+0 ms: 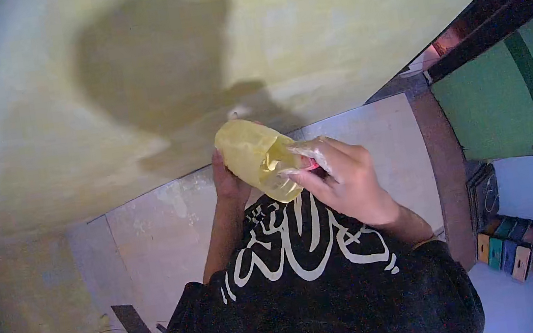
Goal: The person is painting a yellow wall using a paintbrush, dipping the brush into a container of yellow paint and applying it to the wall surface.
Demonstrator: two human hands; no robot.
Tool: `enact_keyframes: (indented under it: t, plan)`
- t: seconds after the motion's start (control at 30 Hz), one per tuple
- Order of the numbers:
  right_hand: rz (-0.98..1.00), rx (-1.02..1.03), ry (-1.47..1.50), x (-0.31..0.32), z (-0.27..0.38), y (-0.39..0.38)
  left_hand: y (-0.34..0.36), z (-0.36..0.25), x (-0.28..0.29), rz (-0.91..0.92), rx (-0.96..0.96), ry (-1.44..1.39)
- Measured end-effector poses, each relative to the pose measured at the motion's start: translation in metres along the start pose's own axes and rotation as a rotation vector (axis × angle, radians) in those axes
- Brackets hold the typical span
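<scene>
Left hand [231, 184] gripped the tilted, translucent yellow container [243, 148] by its left side, mid-air; right hand [353, 180] pinched, apparently, a small red item [310, 163] at its right end. Steady left support seemed best.

Left grip [231, 184] partly behind yellow container [247, 149]; red item [310, 163] unclear.

Plastic-looking bottle [245, 148], part matt, part glossy and see-through.
Shirt [248, 329]: matt cloth, flat white print. Wall [329, 28]: matt paint, blotchy. Door [486, 101]: smooth, painted look. Boxes [495, 253]: card-like, matt. Red piece [310, 163]: too small to tell.
</scene>
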State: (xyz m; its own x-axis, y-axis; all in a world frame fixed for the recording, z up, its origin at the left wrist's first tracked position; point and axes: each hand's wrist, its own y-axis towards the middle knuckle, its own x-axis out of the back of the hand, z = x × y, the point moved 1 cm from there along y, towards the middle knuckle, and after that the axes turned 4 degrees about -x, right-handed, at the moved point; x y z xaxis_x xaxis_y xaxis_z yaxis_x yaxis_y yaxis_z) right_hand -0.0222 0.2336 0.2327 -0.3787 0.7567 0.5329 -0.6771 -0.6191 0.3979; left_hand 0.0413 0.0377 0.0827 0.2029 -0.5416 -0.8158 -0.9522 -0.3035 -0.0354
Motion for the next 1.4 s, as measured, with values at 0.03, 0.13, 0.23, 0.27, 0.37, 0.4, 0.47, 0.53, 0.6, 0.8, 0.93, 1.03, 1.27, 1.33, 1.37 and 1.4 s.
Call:
enact_keyframes:
  t: [0.03,0.13,0.23,0.27,0.37,0.4,0.47,0.53,0.6,0.8,0.93,1.03,1.27,1.33,1.37,1.4]
  plan:
    - [0.004,0.004,-0.013,0.0,-0.002,-0.001,0.0,0.002,-0.003,0.009,-0.006,-0.029]
    - [0.009,-0.008,0.009,-0.001,-0.005,-0.001,0.003,0.002,-0.006,0.033,-0.02,0.0]
    - [-0.028,-0.037,0.074,-0.005,-0.007,0.0,0.004,0.002,-0.002,-0.068,-0.005,0.108]
    - [-0.047,-0.049,0.069,-0.008,-0.01,-0.001,0.003,0.003,-0.003,-0.09,-0.004,0.08]
    - [-0.059,-0.048,0.104,-0.006,-0.008,-0.001,0.001,0.001,-0.007,-0.092,0.036,-0.02]
    - [-0.074,-0.048,0.15,-0.005,-0.006,-0.002,0.001,0.001,-0.007,-0.08,0.066,-0.11]
    - [-0.072,-0.041,0.196,-0.003,-0.002,-0.003,0.001,0.003,0.001,-0.101,0.051,-0.139]
    - [-0.142,0.033,0.267,-0.002,0.002,-0.002,0.003,0.003,0.001,0.026,0.074,-0.364]
    - [-0.116,0.057,0.219,-0.001,0.001,-0.007,0.003,0.005,0.009,0.073,0.089,-0.54]
    - [-0.253,0.193,0.18,0.001,-0.011,-0.014,0.005,0.003,0.002,-0.173,0.104,-0.294]
    - [-0.267,0.075,0.194,0.001,-0.02,-0.03,0.004,0.009,0.007,-0.064,0.117,-0.426]
    - [-0.333,0.196,0.234,-0.003,-0.028,-0.03,0.008,0.006,0.003,-0.101,0.114,-0.422]
    - [-0.253,0.289,0.2,-0.004,-0.026,-0.027,0.008,0.013,0.016,0.133,0.149,-0.485]
    - [-0.297,0.284,0.142,-0.004,-0.027,-0.027,0.006,0.012,0.008,-0.014,0.173,-0.413]
    - [-0.343,0.291,0.191,-0.006,-0.025,-0.026,0.005,0.014,0.007,0.023,0.19,-0.445]
    - [-0.385,0.293,0.242,-0.011,-0.024,-0.026,0.003,0.016,0.008,0.055,0.206,-0.478]
